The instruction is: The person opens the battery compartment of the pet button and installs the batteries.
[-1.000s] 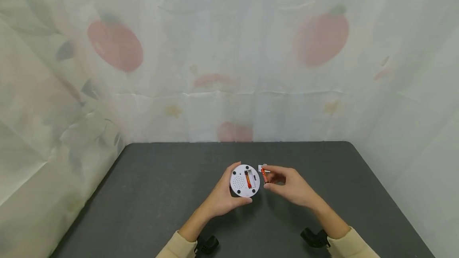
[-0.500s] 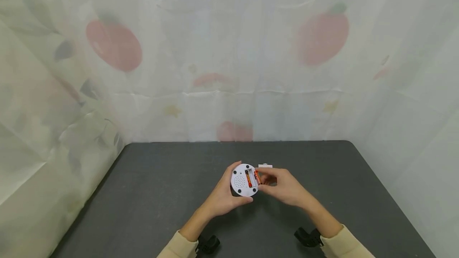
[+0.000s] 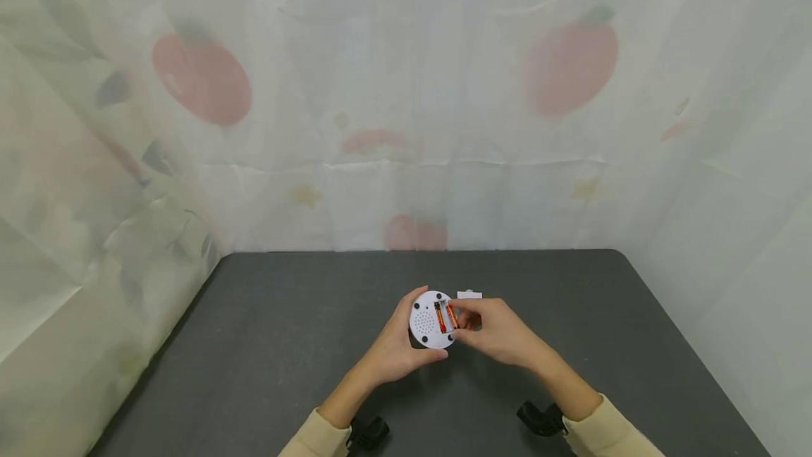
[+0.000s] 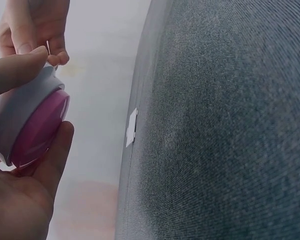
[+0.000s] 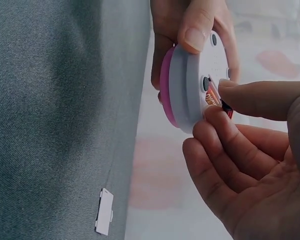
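My left hand grips a round white device by its edge, above the table. Its underside faces me, with small dark feet, a patch of speaker holes and an uncovered battery compartment. The far side of the device is pink in the left wrist view. One orange-and-black battery lies in the compartment's left slot. With thumb and fingers my right hand pinches a second battery at the right slot. Whether that one is fully seated cannot be made out.
A small white battery cover lies on the dark grey table just beyond my right hand. Curtains with a fruit print hang behind the table and along its sides. Black wrist mounts sit below both wrists.
My right hand has moved left, bringing the second battery from beside the device to its compartment. The battery cover behind that hand shows more fully. The left hand has hardly shifted.
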`<state>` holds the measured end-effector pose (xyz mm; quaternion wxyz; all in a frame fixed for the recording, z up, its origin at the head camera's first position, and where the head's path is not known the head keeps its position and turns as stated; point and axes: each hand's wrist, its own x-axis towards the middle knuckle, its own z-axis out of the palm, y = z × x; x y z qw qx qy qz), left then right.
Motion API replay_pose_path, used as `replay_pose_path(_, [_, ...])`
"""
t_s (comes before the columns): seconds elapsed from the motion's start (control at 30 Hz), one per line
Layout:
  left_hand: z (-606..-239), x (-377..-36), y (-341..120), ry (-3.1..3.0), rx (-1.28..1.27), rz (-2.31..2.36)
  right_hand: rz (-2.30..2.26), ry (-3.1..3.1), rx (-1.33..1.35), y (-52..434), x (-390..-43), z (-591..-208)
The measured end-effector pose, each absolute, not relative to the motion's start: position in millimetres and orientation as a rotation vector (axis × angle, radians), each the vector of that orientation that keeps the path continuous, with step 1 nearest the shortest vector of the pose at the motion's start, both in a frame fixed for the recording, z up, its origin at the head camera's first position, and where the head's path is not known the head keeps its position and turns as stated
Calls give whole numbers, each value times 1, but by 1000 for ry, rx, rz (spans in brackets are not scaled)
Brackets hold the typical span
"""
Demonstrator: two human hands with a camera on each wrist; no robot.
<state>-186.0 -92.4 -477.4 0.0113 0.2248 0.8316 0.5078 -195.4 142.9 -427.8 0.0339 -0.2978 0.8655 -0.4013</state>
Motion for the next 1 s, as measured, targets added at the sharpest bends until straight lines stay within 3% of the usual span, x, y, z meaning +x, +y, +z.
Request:
replay_pose_path(0.5, [-477,-186,-92,2627,677,1554,-1159,2793,-863,131,-190,-427])
replay_pose_path(1.0, [-476,-186,-91,2600,682,1597,-1505,2480,-660,144,-202,-448])
